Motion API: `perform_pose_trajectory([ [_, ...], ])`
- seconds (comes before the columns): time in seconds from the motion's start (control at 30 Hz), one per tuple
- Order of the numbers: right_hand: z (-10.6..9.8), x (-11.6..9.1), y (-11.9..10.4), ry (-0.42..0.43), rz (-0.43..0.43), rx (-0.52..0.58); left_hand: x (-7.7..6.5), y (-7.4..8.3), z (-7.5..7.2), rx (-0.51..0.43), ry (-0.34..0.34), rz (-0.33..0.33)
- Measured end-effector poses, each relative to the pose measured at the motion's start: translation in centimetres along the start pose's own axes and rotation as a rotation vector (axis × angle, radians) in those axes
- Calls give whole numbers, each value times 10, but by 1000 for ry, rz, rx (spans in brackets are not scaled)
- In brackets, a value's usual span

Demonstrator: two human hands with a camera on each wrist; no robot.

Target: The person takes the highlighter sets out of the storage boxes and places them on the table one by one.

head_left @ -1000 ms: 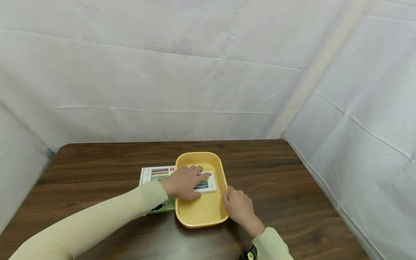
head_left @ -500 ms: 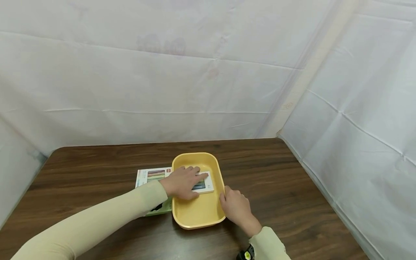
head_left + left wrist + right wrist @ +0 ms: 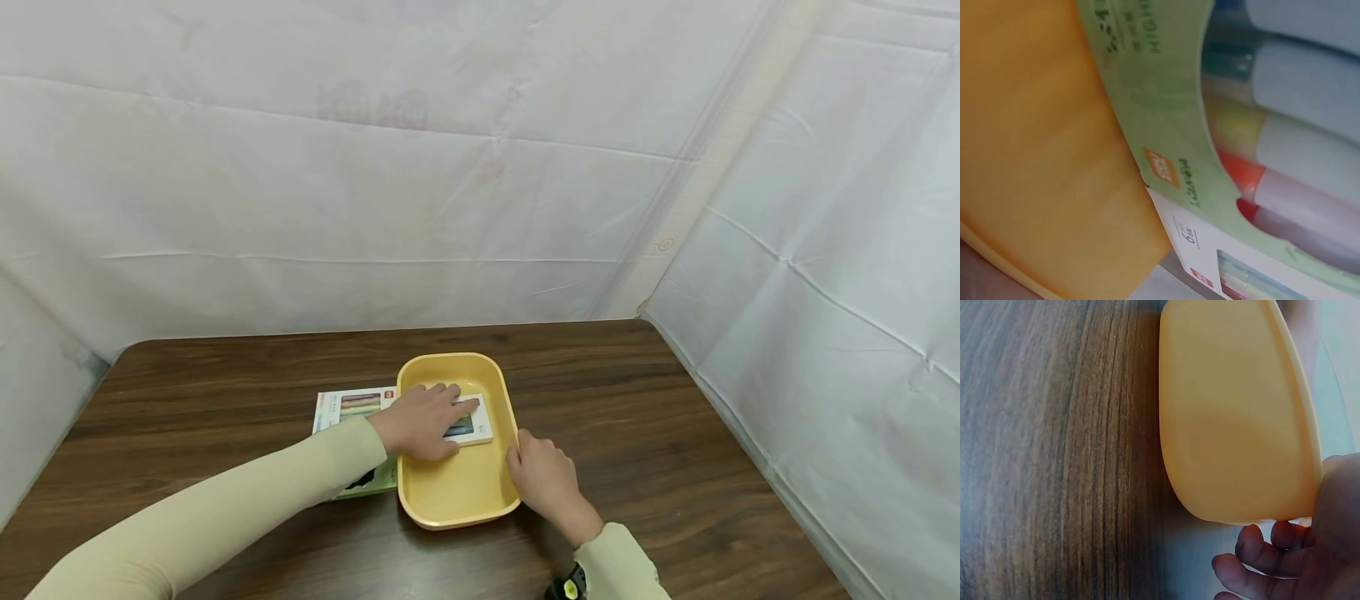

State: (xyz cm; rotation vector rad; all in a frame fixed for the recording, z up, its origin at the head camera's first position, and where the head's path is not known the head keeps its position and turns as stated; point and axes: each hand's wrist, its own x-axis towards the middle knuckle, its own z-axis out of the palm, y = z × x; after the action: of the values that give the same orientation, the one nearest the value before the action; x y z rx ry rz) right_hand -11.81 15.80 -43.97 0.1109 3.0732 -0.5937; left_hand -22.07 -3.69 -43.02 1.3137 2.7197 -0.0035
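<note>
A yellow plastic tray [image 3: 453,497] stands on the table, and a small white pack of pens [image 3: 482,427] lies inside it. My left hand [image 3: 423,421] rests over that pack with its fingers spread, covering the pack's left part. At the tray's right side my right hand [image 3: 546,479] grips the rim, thumb on top; in the right wrist view its fingers [image 3: 1269,556] curl below the edge. Left of the tray, partly under my left forearm, lie a green pack of highlighters [image 3: 1147,112] and a white pack [image 3: 1188,234] with a window.
The dark wood table [image 3: 660,433] extends around the tray on both sides. White sheeting [image 3: 337,208] hangs behind the table's back edge, and more sheeting [image 3: 840,275] stands along the right. A dark watch-like band [image 3: 566,587] shows at my right wrist.
The head view has shifted slightly, so everything sits a little further left in it. Both hands keep their places on the pack and the tray rim.
</note>
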Motion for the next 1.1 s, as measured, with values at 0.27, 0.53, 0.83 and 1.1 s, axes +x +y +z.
perform_pose_trajectory([
  [0.27, 2, 1, -3, 0, -35, 4, -7, -5, -1, -28, 43, 3],
  [0.53, 0, 5, -2, 3, -48, -6, -13, -7, -5, -40, 149, 29],
  [0.83, -2, 6, 1, -15, -47, 18, -18, -6, -5, 1, 246, 43],
  [1.1, -2, 9, 2, -37, -36, 38, -24, -6, -8, 15, 307, 59],
])
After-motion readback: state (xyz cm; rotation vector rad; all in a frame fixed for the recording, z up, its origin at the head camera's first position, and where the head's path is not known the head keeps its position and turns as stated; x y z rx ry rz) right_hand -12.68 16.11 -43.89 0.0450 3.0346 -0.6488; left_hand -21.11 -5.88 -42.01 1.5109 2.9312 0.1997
